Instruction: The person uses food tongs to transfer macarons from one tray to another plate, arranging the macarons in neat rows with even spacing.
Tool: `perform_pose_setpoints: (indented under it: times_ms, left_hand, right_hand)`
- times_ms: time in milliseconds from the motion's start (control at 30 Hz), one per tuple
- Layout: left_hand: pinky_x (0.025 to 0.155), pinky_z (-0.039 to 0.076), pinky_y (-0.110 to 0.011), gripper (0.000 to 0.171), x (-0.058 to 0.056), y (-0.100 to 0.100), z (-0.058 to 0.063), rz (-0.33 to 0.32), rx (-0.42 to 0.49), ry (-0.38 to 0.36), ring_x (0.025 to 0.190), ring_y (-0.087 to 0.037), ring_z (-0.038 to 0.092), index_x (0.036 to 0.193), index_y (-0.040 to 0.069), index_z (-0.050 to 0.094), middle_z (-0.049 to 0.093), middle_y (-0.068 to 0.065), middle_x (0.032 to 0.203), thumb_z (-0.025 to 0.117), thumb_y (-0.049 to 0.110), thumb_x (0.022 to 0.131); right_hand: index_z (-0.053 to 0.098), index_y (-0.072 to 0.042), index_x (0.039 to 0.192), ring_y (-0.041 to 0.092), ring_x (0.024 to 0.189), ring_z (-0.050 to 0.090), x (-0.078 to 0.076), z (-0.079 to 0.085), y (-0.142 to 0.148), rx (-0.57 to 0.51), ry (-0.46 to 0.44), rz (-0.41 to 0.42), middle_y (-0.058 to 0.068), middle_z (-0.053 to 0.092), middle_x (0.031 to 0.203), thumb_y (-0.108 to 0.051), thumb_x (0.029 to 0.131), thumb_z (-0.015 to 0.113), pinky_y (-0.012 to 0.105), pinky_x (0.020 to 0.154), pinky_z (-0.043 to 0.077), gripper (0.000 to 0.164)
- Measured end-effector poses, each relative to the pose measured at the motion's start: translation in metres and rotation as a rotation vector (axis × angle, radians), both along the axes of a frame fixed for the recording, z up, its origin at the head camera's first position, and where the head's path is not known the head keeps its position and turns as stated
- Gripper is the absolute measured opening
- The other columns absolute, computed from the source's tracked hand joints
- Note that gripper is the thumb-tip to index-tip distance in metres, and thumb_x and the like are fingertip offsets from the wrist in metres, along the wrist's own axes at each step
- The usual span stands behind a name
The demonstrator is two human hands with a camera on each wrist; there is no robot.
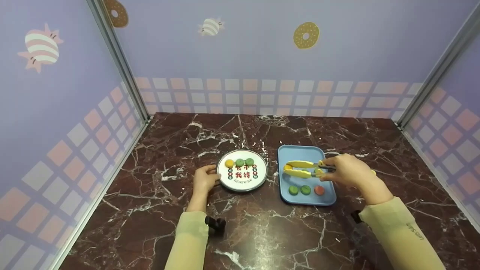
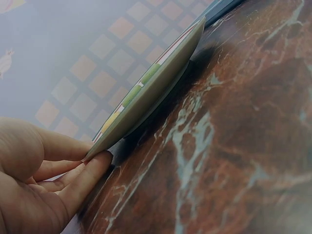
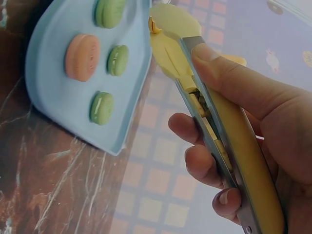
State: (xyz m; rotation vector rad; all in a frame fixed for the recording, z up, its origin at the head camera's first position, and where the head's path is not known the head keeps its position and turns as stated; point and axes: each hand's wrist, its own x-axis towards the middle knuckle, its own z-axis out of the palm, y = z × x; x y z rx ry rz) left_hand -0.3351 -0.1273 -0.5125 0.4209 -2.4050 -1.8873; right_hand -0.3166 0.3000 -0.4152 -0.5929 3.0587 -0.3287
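My left hand [image 1: 205,180] pinches the near-left rim of a round white plate [image 1: 243,186], thumb on top and fingertips beneath the edge. One yellow macaron [image 1: 229,163] and two green ones [image 1: 244,162] sit in a row on the plate, which has printed characters. My right hand [image 1: 347,170] grips yellow-tipped tongs [image 1: 303,164] over a blue tray [image 1: 300,151]. Between the tong tips is a yellow macaron [image 1: 288,167], partly covered by them. Green macarons [image 1: 299,190] and a pinkish-red macaron [image 1: 319,190] lie in the tray; the right wrist view shows another green macaron [image 3: 110,12].
Plate and tray stand side by side on a dark red marbled tabletop [image 1: 258,232], a narrow strip between them. Purple patterned panels [image 1: 240,56] enclose the back and both sides. Metal posts [image 1: 127,75] stand at the back corners.
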Motion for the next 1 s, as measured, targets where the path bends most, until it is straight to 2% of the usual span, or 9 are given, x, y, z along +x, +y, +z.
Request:
perform_pose_setpoints:
  times_ms: [267,400,567,700,800,1000]
  left_hand:
    - [0.075,0.069,-0.032,0.047,0.000,-0.001,0.000,0.001,-0.008,0.002,0.095,-0.035,0.076,0.133,-0.014,0.060,0.065,-0.035,0.125,0.067,-0.012,0.087]
    - [0.076,0.069,-0.032,0.046,-0.001,-0.002,0.000,0.001,-0.016,-0.003,0.098,-0.035,0.075,0.133,-0.014,0.060,0.065,-0.034,0.126,0.068,-0.011,0.088]
    - [0.077,0.069,-0.032,0.046,-0.001,-0.002,-0.001,0.000,-0.031,-0.007,0.102,-0.037,0.075,0.133,-0.013,0.061,0.066,-0.034,0.127,0.068,-0.010,0.088]
    - [0.077,0.069,-0.032,0.047,-0.001,-0.002,-0.001,0.002,-0.027,-0.009,0.104,-0.038,0.074,0.133,-0.013,0.061,0.066,-0.034,0.127,0.068,-0.010,0.087]
    - [0.078,0.069,-0.031,0.046,-0.001,-0.002,-0.001,0.005,-0.062,-0.006,0.105,-0.038,0.074,0.133,-0.012,0.062,0.067,-0.032,0.126,0.069,-0.008,0.087]
    - [0.077,0.069,-0.032,0.045,-0.001,-0.002,0.000,0.004,-0.088,-0.010,0.102,-0.038,0.074,0.133,-0.010,0.063,0.068,-0.031,0.126,0.069,-0.006,0.088]
  right_hand:
    - [0.070,-0.008,0.133,0.040,0.101,0.074,-0.001,0.006,-0.013,-0.002,-0.002,0.019,0.019,0.074,0.124,-0.046,0.084,0.082,0.058,0.082,0.062,0.063]
    - [0.070,-0.009,0.133,0.039,0.102,0.074,-0.002,0.008,-0.021,-0.007,0.011,0.049,0.017,0.075,0.124,-0.045,0.084,0.082,0.058,0.086,0.062,0.062]
    - [0.070,-0.012,0.133,0.038,0.101,0.074,-0.005,0.009,-0.036,-0.016,0.011,0.064,0.014,0.076,0.121,-0.046,0.084,0.082,0.057,0.082,0.063,0.061]
    - [0.073,-0.015,0.130,0.031,0.091,0.075,-0.009,0.011,-0.051,-0.030,0.011,0.089,0.010,0.079,0.113,-0.045,0.084,0.083,0.052,0.076,0.064,0.056]
    - [0.075,-0.016,0.126,0.022,0.078,0.074,-0.012,0.011,-0.062,-0.038,0.012,0.119,0.006,0.080,0.104,-0.042,0.084,0.084,0.047,0.071,0.063,0.050]
    - [0.074,-0.015,0.127,0.018,0.069,0.071,-0.018,0.010,-0.087,-0.012,0.035,0.169,0.008,0.080,0.108,-0.044,0.084,0.083,0.045,0.073,0.064,0.053]
